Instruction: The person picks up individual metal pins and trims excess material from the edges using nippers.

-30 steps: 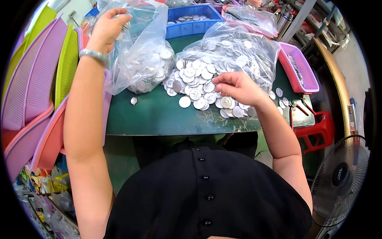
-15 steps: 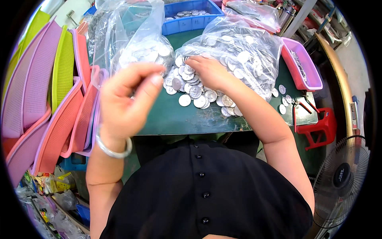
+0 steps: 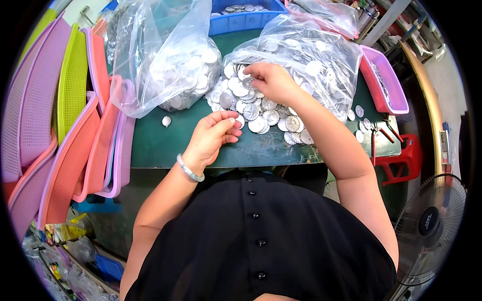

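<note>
A heap of round silver metal discs point(image 3: 271, 117), some with a raised pattern, spills from a clear plastic bag point(image 3: 321, 60) on the green table. At the heap's upper left, my right hand point(image 3: 273, 83) pinches a silver disc point(image 3: 244, 73) with its fingertips. My left hand point(image 3: 213, 135), its wrist in a pale bangle, is at the heap's near-left edge, thumb against curled fingers. One disc point(image 3: 241, 122) shows just behind those fingertips; whether they grip it is hidden. A single small disc point(image 3: 166, 121) lies apart on the left of the table.
A second clear bag of discs point(image 3: 186, 70) stands left of the heap. Behind is a blue bin point(image 3: 246, 21); a pink basket point(image 3: 386, 83) stands at right, near loose discs and red-handled pliers point(image 3: 385, 134). Stacked plastic baskets point(image 3: 75, 85) flank the left; a fan point(image 3: 429, 226) stands lower right.
My left hand has moved right and down to the heap's edge, uncovering the small disc on the left. My right hand has shifted slightly rightward, still at the heap.
</note>
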The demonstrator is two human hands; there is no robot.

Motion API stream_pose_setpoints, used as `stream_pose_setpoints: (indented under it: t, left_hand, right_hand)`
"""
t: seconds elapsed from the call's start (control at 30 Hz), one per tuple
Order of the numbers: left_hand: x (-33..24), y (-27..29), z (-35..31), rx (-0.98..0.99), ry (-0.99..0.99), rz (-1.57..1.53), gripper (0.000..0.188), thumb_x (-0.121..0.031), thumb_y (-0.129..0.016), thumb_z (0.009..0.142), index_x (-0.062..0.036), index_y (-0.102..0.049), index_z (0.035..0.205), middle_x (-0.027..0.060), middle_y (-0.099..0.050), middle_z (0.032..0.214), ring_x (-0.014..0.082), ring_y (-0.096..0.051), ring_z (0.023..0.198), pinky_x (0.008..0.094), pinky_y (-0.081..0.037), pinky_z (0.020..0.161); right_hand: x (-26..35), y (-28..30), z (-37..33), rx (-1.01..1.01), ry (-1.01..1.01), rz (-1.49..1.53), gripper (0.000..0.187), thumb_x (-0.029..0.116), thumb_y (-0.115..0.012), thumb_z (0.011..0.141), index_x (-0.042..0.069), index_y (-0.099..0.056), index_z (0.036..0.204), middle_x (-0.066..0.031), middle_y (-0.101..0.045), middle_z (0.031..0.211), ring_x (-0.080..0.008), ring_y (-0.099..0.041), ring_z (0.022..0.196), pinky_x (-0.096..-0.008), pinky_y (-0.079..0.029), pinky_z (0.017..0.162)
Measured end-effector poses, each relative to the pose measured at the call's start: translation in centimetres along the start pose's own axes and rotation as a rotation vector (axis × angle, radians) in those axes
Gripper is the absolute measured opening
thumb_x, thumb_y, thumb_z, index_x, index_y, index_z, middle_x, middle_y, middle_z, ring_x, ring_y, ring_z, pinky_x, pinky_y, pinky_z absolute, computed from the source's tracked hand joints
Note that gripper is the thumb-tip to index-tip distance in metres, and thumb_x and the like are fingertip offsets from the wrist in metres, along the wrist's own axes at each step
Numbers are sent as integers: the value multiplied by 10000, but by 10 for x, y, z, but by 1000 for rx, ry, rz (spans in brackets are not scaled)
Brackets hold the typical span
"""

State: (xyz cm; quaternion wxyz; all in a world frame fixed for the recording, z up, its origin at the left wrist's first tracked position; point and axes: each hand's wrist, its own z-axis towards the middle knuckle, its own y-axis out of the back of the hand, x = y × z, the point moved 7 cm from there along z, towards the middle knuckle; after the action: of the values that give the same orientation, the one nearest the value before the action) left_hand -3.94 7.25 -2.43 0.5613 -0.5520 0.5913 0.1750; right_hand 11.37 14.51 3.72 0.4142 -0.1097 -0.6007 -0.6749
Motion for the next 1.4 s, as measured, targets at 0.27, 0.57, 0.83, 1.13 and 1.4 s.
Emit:
stream_pose_setpoints:
  t: [0.27, 0.57, 0.83, 1.13, 1.4]
  left_hand:
    - [0, -13, 4, 19, -82, -271, 172, -114, -493, 877, -16, -517, 1016, 97, -594, 938, 228, -591, 913, 307, -487, 787]
    - [7, 33, -4, -116, -74, -396, 85, -127, -535, 837, -48, -534, 869, 68, -592, 841, 184, -577, 760, 281, -488, 681]
    - [4, 41, -3, -228, -88, -208, 109, -109, -602, 805, -76, -547, 893, -31, -521, 749, 60, -399, 545, 200, -318, 488]
    - [8, -5, 7, -18, -75, -298, 86, -149, -559, 849, -73, -553, 891, -26, -509, 708, 62, -433, 563, 196, -327, 472]
    - [9, -44, 3, 53, 59, -172, 117, -149, -519, 853, -39, -542, 886, 95, -599, 848, 90, -453, 573, 205, -352, 479]
  right_hand:
    - [17, -38, -44, 114, -386, 878, 224, 10, -556, 790, -43, -542, 1007, -53, -588, 770, -103, -545, 606, -227, -454, 571]
    - [52, -39, -17, -241, 142, -461, 245, 248, -709, 604, 62, -630, 743, -64, -513, 863, -238, -460, 887, -369, -356, 744]
    - [43, -50, -13, -269, 38, -191, 90, 118, -663, 620, 81, -584, 647, -49, -538, 817, -251, -470, 845, -363, -354, 739]
    - [76, -28, -69, -304, 215, -30, 152, -12, -618, 688, 20, -578, 831, -99, -553, 886, -264, -530, 823, -330, -438, 711]
    - [32, 78, -193, -540, -37, -244, 181, -29, -600, 692, 10, -582, 868, -120, -588, 826, -262, -579, 734, -316, -469, 658]
